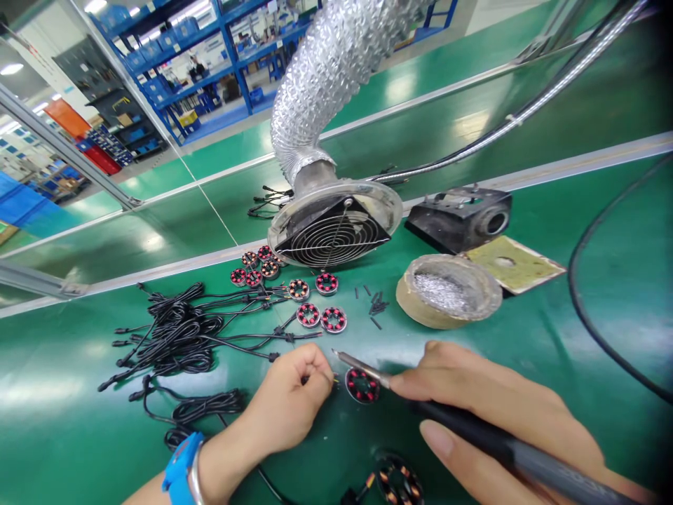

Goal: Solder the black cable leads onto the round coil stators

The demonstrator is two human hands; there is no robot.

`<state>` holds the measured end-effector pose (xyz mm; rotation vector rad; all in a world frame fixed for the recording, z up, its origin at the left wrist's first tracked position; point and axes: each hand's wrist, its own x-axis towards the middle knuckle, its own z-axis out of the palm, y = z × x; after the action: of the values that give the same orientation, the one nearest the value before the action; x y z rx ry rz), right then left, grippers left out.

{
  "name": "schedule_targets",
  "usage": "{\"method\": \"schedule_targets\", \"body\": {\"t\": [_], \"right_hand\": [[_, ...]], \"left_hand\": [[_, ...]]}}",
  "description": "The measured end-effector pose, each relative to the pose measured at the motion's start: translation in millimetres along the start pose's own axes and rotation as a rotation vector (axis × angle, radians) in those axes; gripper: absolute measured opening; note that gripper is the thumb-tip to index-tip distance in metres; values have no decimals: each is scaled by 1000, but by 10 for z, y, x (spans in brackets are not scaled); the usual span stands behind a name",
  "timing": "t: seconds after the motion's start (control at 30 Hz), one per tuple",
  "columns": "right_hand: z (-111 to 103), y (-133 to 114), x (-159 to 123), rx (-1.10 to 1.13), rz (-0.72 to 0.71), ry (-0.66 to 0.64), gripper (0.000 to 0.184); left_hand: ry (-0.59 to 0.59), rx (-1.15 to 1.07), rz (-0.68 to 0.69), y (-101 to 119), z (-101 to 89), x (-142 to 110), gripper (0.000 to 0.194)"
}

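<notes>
My right hand [488, 414] grips a soldering iron [473, 428] like a pen, its metal tip [350, 360] hovering just above and left of a round stator with red coils [362, 386] on the green mat. My left hand [291, 403] is pinched shut on the end of a thin black wire [331, 379], held right beside that stator. A blue wristband [181, 459] sits on my left wrist. Another coil ring [399, 484] lies near the bottom edge, below the iron.
Several more red stators [320, 308] lie scattered near a pile of black cables [179, 330]. A fume extractor fan [334, 228] on a foil duct stands behind them. To the right are a tip-cleaner pot [446, 291], a yellow sponge [512, 263] and a black iron stand [463, 217].
</notes>
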<state>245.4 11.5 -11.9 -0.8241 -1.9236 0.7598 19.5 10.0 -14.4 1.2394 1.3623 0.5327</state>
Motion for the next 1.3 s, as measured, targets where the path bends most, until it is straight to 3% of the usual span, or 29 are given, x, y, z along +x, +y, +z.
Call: {"method": "schedule_targets", "body": {"t": [0.17, 0.33, 0.47, 0.6, 0.77, 0.9, 1.03, 1.3], "right_hand": [[149, 139, 94, -17, -99, 9, 42], [395, 253, 172, 12, -206, -78, 30], [452, 252, 185, -10, -242, -100, 28], [458, 230, 155, 8, -182, -100, 27], [468, 199, 115, 78, -135, -103, 31], [467, 179, 110, 65, -42, -92, 31], [506, 176, 102, 75, 73, -122, 29], [555, 208, 89, 19, 88, -22, 30]], "left_hand": [[-60, -2, -2, 15, -23, -12, 20], [-137, 38, 16, -26, -54, -38, 27], [-162, 125, 61, 30, -65, -88, 27], [-115, 301, 106, 121, -73, -138, 23], [-140, 34, 13, 22, -50, -91, 27], [-79, -109, -47, -52, -2, -43, 20], [-34, -124, -61, -29, 29, -45, 23], [52, -92, -42, -30, 74, -69, 28]]}}
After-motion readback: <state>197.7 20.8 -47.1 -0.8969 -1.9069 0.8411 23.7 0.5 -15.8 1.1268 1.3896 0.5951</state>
